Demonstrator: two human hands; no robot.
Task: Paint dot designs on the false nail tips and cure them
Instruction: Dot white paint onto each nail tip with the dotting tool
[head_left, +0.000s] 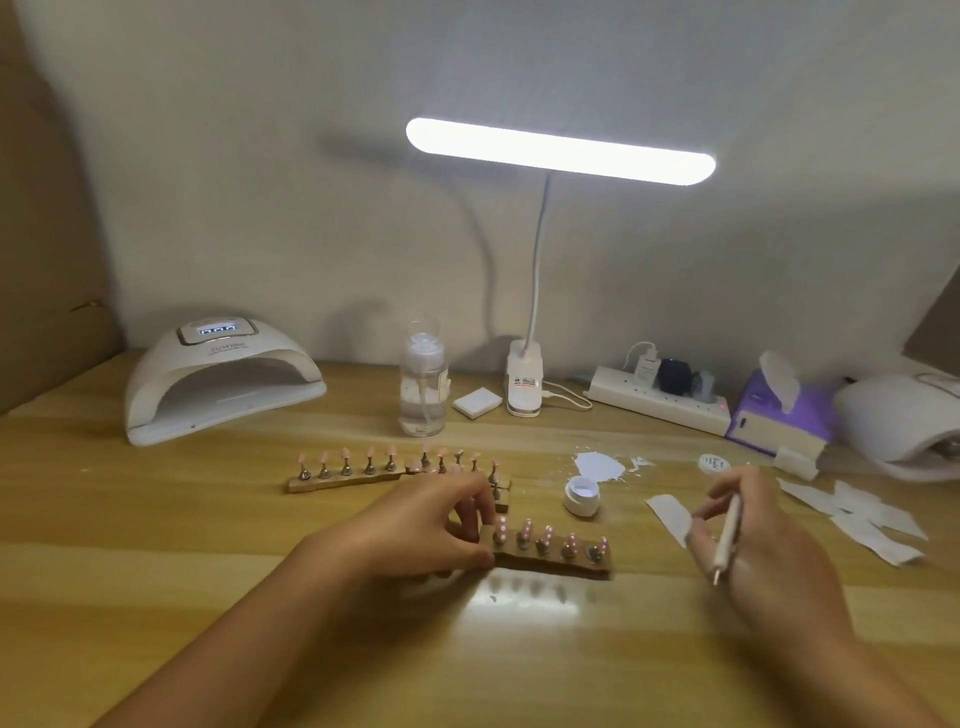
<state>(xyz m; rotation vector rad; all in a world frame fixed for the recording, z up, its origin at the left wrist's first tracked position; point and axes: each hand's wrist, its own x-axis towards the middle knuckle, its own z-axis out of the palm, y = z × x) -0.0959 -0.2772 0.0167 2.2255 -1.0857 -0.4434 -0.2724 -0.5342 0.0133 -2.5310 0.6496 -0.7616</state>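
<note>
While my left hand (441, 525) pinches the left end of a wooden strip (558, 564) carrying five pink nail tips (548, 532) on the tabletop (208, 519), my right hand (753, 545) curls around a white dotting pen (730, 535), apart from the strip. My left fingers (470, 519) sit just beside the nearest tip, so a slip could smear any wet dots. A small white pot (582, 496), lid off, holds white paint and seems to lean; a nudge might spill it. Behind, a clear bottle (423, 387) is partly filled with clear liquid.

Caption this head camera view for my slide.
Left hand grips the front nail-tip holder; right hand holds a dotting pen near an open paint pot.
</note>
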